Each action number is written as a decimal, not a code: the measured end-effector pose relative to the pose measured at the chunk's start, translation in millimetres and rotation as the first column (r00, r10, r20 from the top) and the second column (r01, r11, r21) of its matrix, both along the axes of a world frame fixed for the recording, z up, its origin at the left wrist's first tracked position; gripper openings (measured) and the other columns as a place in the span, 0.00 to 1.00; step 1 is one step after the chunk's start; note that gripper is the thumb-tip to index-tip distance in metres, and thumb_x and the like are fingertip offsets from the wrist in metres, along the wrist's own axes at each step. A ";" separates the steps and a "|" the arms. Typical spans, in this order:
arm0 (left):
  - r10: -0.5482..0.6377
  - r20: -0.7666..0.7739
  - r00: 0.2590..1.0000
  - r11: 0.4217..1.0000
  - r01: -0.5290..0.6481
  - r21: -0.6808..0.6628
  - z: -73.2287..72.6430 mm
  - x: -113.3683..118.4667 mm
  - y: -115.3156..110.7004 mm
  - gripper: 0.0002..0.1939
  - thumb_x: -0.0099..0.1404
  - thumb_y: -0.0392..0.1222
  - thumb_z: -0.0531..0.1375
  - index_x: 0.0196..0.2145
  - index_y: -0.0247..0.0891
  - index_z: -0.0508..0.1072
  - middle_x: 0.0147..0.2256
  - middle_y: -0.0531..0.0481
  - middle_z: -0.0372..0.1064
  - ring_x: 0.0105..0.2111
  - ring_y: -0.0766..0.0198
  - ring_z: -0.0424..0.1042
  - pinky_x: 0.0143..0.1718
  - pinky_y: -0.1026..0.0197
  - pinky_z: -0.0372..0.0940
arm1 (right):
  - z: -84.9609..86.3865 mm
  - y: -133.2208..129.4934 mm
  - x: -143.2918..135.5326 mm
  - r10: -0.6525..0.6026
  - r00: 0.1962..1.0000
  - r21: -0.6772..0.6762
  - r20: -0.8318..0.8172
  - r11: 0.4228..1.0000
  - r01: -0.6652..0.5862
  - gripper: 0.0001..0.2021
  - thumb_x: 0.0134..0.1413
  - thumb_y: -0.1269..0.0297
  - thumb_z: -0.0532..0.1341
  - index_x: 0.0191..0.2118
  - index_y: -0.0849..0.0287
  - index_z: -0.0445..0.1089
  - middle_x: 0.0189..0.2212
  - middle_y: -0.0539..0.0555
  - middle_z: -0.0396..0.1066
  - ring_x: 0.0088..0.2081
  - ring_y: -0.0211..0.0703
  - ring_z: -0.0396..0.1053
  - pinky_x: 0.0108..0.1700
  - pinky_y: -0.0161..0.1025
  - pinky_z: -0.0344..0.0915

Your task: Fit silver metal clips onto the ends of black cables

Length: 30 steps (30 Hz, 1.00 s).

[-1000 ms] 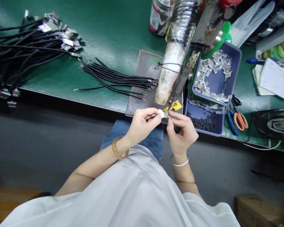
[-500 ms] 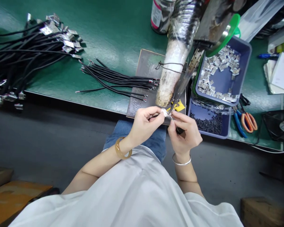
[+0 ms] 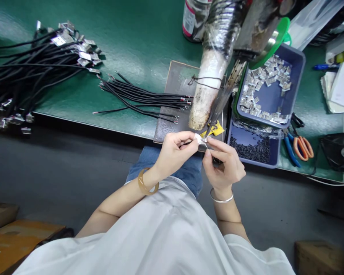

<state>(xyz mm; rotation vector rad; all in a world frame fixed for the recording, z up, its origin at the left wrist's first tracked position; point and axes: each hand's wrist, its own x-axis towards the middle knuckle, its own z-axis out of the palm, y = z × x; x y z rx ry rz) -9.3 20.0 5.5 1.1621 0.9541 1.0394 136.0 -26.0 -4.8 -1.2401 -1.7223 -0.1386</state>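
Here, the left hand (image 3: 177,151) pinches a bumpy white scrap (image 3: 197,138) beside a small shiny metal piece (image 3: 203,140), near the long dark tool (image 3: 218,106). The right hand's (image 3: 225,165) fingers are close to a thin wire (image 3: 206,145); I can't tell if they grip it.

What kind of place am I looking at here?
Probably a cable or electronics assembly workshop: the green workbench holds a pile of black cables with metal connectors on their ends, a blue tray of small loose metal parts, and orange-handled pliers.
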 end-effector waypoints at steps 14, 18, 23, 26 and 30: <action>0.049 -0.097 0.994 0.980 -0.029 0.197 0.4 -0.3 6.8 0.07 0.60 0.34 0.62 0.25 0.34 0.78 0.17 0.58 0.54 0.18 0.73 0.51 0.22 0.65 0.51 | 11.7 4.8 -0.8 0.003 0.969 -0.201 -0.248 0.978 -0.054 0.06 0.56 0.75 0.65 0.35 0.55 0.72 0.40 0.52 0.80 0.42 0.42 0.79 0.46 0.42 0.77; 0.068 -0.106 0.992 0.970 -0.042 0.238 -0.6 0.2 9.0 0.08 0.62 0.34 0.62 0.26 0.34 0.79 0.17 0.58 0.55 0.18 0.74 0.51 0.21 0.65 0.50 | 9.8 7.9 -0.5 0.000 0.974 -0.173 -0.225 0.984 -0.040 0.08 0.55 0.76 0.66 0.36 0.54 0.73 0.40 0.52 0.80 0.42 0.43 0.79 0.46 0.43 0.77; 0.092 -0.144 0.985 0.955 -0.047 0.294 3.2 -0.5 9.6 0.08 0.61 0.34 0.62 0.25 0.35 0.78 0.17 0.58 0.53 0.19 0.73 0.52 0.22 0.65 0.51 | 13.7 7.8 -0.9 -0.015 0.983 -0.173 -0.185 0.985 -0.017 0.07 0.55 0.75 0.66 0.36 0.54 0.73 0.40 0.51 0.80 0.44 0.45 0.79 0.47 0.46 0.78; 0.108 -0.164 0.981 0.944 -0.049 0.327 5.4 -1.2 9.5 0.08 0.61 0.34 0.62 0.24 0.35 0.78 0.17 0.59 0.52 0.19 0.73 0.52 0.22 0.65 0.50 | 15.3 5.1 -0.4 -0.012 0.992 -0.174 -0.123 0.985 -0.010 0.07 0.56 0.74 0.66 0.36 0.54 0.72 0.43 0.52 0.80 0.44 0.45 0.80 0.46 0.45 0.78; 0.071 -0.184 0.980 0.958 -0.015 0.287 6.2 -3.0 9.2 0.08 0.60 0.33 0.61 0.24 0.34 0.78 0.18 0.58 0.55 0.18 0.73 0.52 0.21 0.66 0.49 | 13.8 1.9 0.3 0.022 0.995 -0.168 -0.096 0.985 -0.038 0.08 0.55 0.75 0.66 0.36 0.55 0.70 0.45 0.54 0.80 0.42 0.42 0.80 0.45 0.41 0.79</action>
